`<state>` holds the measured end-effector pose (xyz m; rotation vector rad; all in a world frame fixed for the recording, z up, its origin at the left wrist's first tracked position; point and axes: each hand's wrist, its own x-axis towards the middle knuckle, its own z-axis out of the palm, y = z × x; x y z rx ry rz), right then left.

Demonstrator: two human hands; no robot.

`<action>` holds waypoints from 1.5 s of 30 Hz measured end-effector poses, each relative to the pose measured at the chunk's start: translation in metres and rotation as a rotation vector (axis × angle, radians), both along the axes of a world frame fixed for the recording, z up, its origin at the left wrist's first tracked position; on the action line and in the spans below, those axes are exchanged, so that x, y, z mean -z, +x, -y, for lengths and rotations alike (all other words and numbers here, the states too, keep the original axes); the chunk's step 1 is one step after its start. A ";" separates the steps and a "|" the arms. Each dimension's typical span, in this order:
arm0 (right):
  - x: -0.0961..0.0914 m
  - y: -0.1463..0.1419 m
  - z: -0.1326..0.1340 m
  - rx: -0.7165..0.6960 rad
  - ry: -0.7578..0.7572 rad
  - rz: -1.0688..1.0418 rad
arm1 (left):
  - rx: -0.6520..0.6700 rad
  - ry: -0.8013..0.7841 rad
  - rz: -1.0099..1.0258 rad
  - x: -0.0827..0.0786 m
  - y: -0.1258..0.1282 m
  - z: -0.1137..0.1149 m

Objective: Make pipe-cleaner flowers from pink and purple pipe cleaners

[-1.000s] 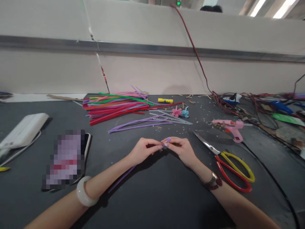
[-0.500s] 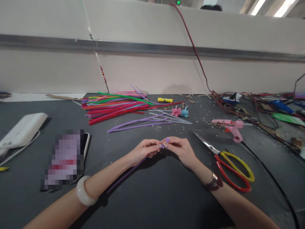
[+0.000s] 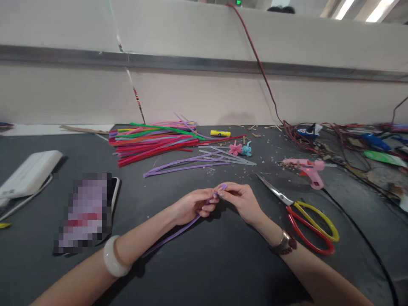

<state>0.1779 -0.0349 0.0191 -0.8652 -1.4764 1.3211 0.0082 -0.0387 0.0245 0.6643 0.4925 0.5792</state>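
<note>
The left hand (image 3: pixel 194 205) and right hand (image 3: pixel 239 199) both pinch one purple pipe cleaner (image 3: pixel 178 231). Scissors (image 3: pixel 302 212) lie just right of the right hand

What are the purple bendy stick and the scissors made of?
The purple bendy stick, pinched by the left hand and right hand, looks like a fuzzy pipe cleaner: matte, curving. The red-and-yellow-handled scissors seem plastic-gripped, with shiny grey metal blades.
</note>
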 end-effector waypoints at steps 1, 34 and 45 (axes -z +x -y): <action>0.000 0.000 0.000 0.000 0.003 -0.004 | 0.002 -0.015 0.012 -0.001 0.000 0.000; 0.007 0.000 -0.002 0.053 -0.067 -0.028 | -0.429 0.375 -0.498 0.008 0.003 0.002; 0.005 0.001 0.000 -0.109 -0.209 -0.168 | -0.212 -0.004 -0.235 0.009 0.000 0.000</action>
